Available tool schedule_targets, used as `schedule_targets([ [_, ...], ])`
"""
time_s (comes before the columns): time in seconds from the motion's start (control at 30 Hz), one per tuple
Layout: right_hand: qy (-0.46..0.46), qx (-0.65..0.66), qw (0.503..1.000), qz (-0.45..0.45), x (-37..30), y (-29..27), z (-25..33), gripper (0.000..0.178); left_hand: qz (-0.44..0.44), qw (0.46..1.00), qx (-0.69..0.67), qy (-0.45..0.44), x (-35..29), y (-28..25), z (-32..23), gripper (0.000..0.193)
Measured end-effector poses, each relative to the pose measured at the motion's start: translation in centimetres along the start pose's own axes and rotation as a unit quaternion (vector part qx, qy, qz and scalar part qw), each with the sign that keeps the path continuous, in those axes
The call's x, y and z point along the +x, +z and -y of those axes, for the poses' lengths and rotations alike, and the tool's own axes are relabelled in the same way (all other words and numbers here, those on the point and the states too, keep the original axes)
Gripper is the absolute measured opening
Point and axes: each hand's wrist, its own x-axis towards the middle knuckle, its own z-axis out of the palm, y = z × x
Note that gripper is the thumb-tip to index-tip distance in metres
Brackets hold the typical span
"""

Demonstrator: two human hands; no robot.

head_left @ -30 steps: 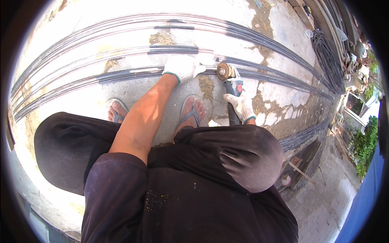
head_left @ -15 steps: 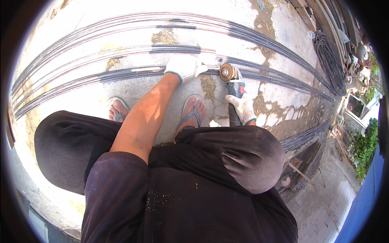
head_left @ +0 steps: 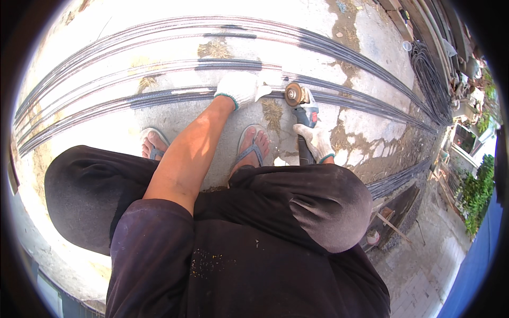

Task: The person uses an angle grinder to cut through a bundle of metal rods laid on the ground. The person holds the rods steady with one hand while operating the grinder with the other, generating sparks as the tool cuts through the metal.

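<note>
My left hand, in a white knitted glove with a green cuff, is closed on the nearest bundle of steel rebar. Bright sun washes out its finger detail. To its right, my right hand, also gloved, grips an angle grinder by its body. The grinder's brown round disc is at the same rebar bundle, a short way right of my left fingers. Whether the disc touches the bars, I cannot tell. Part of the grinder's rear is hidden by my right knee.
More long rebar bundles curve across the sunlit concrete beyond my hands. Coiled dark bars lie at the far right beside stacked planks. My sandalled feet stand just short of the nearest bars. Dry straw lies between hands.
The grinder and my right hand have shifted slightly left, bringing the disc a little closer to my left hand. My left hand stays almost where it was.
</note>
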Motion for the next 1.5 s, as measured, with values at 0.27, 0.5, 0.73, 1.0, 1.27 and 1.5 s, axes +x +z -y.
schedule_targets([
  [0.27,0.002,-0.056,0.998,-0.009,1.7,-0.1,-0.8,0.066,0.015,1.0,0.022,0.002,-0.4,-1.3,-1.0,0.062],
  [0.5,-0.076,-0.03,0.996,-0.021,2.9,0.6,-1.2,0.039,-0.022,1.0,-0.005,0.0,-0.1,0.5,0.2,0.061],
  [0.73,-0.09,0.026,0.996,0.001,2.2,0.7,-0.5,0.028,-0.016,1.0,-0.009,-0.009,-0.4,0.7,-0.3,0.057],
  [1.0,-0.134,-0.014,0.991,-0.018,1.1,0.8,0.7,0.028,-0.032,0.999,-0.023,-0.013,-0.7,0.6,0.1,0.056],
  [1.27,-0.042,-0.034,0.998,-0.019,1.0,0.6,-0.4,0.037,0.008,1.0,-0.016,-0.024,-0.2,-0.4,-0.2,0.057],
  [1.5,-0.051,-0.067,0.996,-0.042,3.1,0.1,-2.0,0.06,0.007,0.999,-0.037,-0.015,0.5,-0.2,-0.2,0.057],
])
